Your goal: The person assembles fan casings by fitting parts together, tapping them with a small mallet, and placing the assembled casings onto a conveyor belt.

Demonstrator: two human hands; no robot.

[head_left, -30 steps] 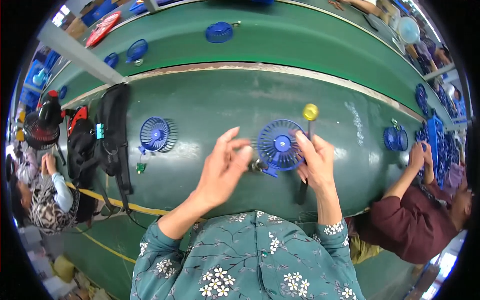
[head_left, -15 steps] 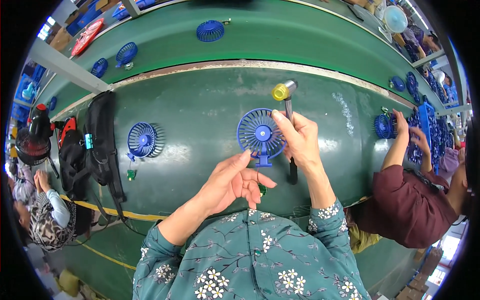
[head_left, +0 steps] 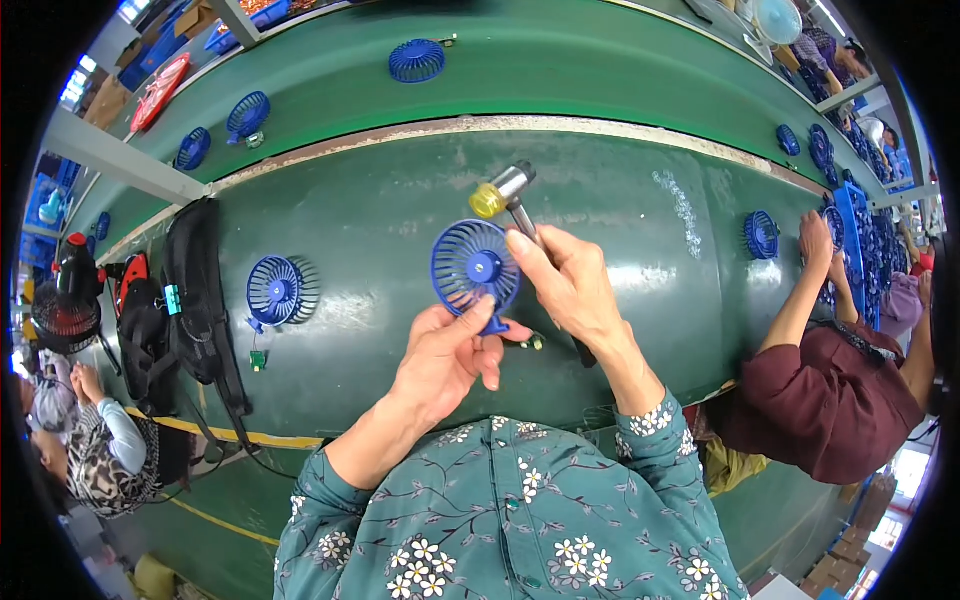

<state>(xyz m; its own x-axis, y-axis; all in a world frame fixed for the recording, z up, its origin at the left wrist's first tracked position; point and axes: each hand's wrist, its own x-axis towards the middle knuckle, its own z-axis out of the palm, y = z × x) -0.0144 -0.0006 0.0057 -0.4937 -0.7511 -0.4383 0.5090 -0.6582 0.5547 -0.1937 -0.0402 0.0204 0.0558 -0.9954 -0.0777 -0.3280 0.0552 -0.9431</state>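
A round blue fan housing point(head_left: 481, 262) with radial slats is tilted between my two hands. My left hand point(head_left: 445, 358) grips its lower edge, thumb on the front near the hub. My right hand point(head_left: 572, 280) is closed round the dark handle of a mallet point(head_left: 506, 188) with a yellow face and metal head. Its thumb rests at the fan housing's right rim. The mallet head points up and to the left, above the fan housing. A small green circuit board point(head_left: 537, 342) hangs by the base, partly hidden by my left fingers.
Another blue fan housing point(head_left: 274, 289) with a wired board lies left on the green table point(head_left: 400, 190). Black bags point(head_left: 195, 290) lie farther left. More housings sit on the belt point(head_left: 560, 60) beyond the ledge. At right, a co-worker point(head_left: 830, 390) works beside a blue bin point(head_left: 852, 235).
Both hands have shifted left with the fan housing and mallet. My left hand has closed on the housing's base, and the mallet tilts more to the left. The co-worker's hands have moved right.
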